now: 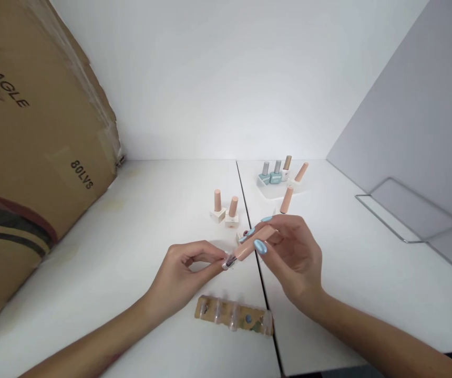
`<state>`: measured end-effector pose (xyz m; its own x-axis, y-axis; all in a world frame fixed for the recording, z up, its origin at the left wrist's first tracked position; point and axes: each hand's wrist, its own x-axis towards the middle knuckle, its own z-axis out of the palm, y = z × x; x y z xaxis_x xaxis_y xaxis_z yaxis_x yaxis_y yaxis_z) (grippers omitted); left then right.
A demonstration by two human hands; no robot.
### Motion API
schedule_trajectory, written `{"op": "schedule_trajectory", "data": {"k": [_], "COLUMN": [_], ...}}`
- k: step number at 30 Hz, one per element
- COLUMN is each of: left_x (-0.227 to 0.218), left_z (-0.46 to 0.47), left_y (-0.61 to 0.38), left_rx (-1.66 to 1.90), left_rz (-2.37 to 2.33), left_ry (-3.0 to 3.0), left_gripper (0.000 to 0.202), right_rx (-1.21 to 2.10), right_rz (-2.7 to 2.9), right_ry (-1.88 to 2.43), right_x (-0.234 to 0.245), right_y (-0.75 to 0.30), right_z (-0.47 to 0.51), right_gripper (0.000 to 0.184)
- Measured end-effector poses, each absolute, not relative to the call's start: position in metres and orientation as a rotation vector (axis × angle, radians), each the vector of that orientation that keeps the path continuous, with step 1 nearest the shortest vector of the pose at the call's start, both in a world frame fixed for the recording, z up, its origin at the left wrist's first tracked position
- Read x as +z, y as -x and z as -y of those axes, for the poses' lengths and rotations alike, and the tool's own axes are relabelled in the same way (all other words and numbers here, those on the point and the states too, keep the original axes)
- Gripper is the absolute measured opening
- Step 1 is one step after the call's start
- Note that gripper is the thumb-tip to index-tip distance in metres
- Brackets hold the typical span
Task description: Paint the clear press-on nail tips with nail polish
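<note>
A peach nail-polish cap (254, 242) was gripped in the right hand (291, 257), its long axis slanted toward the left hand (182, 275), pinched shut on the brush tip (229, 260).

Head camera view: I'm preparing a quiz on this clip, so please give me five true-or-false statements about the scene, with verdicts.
1. The right hand holds a peach cylindrical cap. True.
2. The left hand rests flat on the white table. False: it is raised, its fingertips at the dark brush tip at the cap's end.
3. Two peach-capped white bottles stand beyond the hands. True.
4. The brown cardboard box is on the right of the view. False: it is on the left.
5. Teal bottles stand on a white tray. True.
</note>
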<state>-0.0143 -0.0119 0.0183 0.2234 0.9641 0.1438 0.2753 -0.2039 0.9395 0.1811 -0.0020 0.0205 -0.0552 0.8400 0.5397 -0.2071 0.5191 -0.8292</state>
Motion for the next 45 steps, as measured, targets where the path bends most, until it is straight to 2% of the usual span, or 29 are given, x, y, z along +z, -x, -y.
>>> {"op": "schedule_trajectory", "data": {"k": [18,22,29,34,45], "left_x": [0.0188,0.0190,0.0213,0.0230,0.0188], "left_z": [0.0101,0.0105,0.0097,0.0090,0.0115], "left_y": [0.0142,0.0138,0.0129,0.0119,0.0130], "left_rx": [1.051,1.060,1.060,1.060,1.006], "left_rz": [-1.194,-1.168,-1.214,-1.201,-1.263], "left_ry": [-1.616,-1.609,-1.609,-1.612,-1.535], "left_gripper": [0.009,0.009,0.008,0.010,0.012], "right_rx": [0.842,0.850,0.878,0.878,0.904], "right_rz": [1.242,1.347,1.290,1.383,1.286], "right_ry": [0.700,0.689,0.720,0.639,0.706], "right_x": [0.0237,0.0192,0.0223,0.0163,0.0163], "right_y": [-0.1817,-0.1831,-0.1843,-0.1832,-0.1848], "right_z": [-0.0024,0.0009,-0.0040,-0.0003,-0.0018], "right_gripper": [0.017,0.023,0.017,0.024,0.017]}}
